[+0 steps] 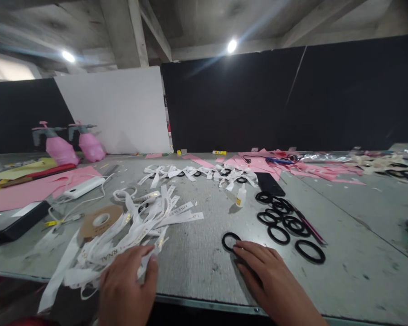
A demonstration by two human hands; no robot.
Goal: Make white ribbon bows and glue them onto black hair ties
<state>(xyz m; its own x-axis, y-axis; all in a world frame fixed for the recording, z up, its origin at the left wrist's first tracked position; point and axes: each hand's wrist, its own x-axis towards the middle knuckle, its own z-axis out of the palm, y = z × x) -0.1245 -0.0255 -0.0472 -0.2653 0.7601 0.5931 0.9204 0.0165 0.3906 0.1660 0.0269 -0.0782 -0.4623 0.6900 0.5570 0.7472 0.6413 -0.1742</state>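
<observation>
We touch the black ring (224, 244) just left of our open right hand (268, 273), while our open left hand (127, 283) meets white ribbons (114, 253).

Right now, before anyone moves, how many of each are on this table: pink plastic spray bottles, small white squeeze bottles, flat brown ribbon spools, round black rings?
Pink plastic spray bottles: 2
Small white squeeze bottle: 1
Flat brown ribbon spool: 1
Total: 4, leaving out the round black rings, which overlap too much to count.
</observation>
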